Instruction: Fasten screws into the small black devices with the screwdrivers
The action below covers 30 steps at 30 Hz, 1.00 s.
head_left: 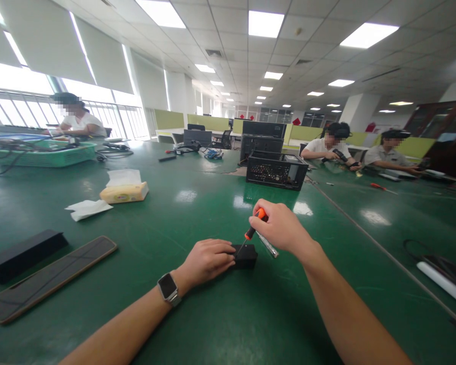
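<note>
A wristwatch is worn by the person: dark, glossy, near-square face with rounded corners, slim greyish case. Just below the face shows its silvery, metal-looking band. Beside the watch, the left hand and left forearm are bare; well right of it, so are the right hand and right forearm.

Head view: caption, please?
Right hand points an orange-and-black screwdriver at a black oblong box the left hand touches.
</note>
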Each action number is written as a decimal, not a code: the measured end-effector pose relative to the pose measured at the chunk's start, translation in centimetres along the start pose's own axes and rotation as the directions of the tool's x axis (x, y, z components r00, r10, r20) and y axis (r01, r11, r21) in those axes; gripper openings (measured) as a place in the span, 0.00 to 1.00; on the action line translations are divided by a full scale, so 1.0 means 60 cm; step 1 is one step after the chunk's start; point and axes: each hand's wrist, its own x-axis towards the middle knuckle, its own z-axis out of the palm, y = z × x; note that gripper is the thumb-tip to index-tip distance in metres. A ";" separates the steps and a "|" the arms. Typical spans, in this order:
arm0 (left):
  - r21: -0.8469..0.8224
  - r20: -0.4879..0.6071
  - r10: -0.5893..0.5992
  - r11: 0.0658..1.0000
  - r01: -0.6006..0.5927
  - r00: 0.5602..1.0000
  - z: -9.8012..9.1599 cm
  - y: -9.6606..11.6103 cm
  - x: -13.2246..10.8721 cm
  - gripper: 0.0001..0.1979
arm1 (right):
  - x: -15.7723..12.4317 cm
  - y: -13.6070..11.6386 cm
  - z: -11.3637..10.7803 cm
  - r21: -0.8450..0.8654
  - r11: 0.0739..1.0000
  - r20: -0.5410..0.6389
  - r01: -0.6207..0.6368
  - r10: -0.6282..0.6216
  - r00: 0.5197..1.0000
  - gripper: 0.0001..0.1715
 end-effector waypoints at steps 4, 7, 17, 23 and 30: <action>-0.007 -0.005 -0.004 1.000 0.004 1.000 0.000 0.001 0.001 0.07 | -0.001 -0.004 0.003 -0.007 1.000 0.021 0.022 -0.022 1.000 0.07; -0.017 0.006 -0.015 1.000 0.015 1.000 0.000 0.002 0.002 0.07 | -0.001 -0.005 0.004 0.014 0.999 0.032 0.035 -0.036 0.999 0.08; -0.047 0.020 -0.051 0.998 0.052 0.999 0.000 0.002 0.001 0.06 | -0.004 -0.014 0.002 -0.036 0.999 0.003 0.015 -0.015 1.000 0.08; -0.065 -0.009 -0.038 0.997 0.038 0.999 0.001 0.002 0.002 0.03 | -0.012 -0.028 0.008 -0.170 0.986 -0.035 0.002 -0.008 0.999 0.11; -0.075 -0.030 -0.033 0.997 0.031 0.999 0.000 0.005 0.004 0.01 | -0.021 -0.036 0.003 -0.128 0.989 0.026 0.074 -0.071 0.997 0.05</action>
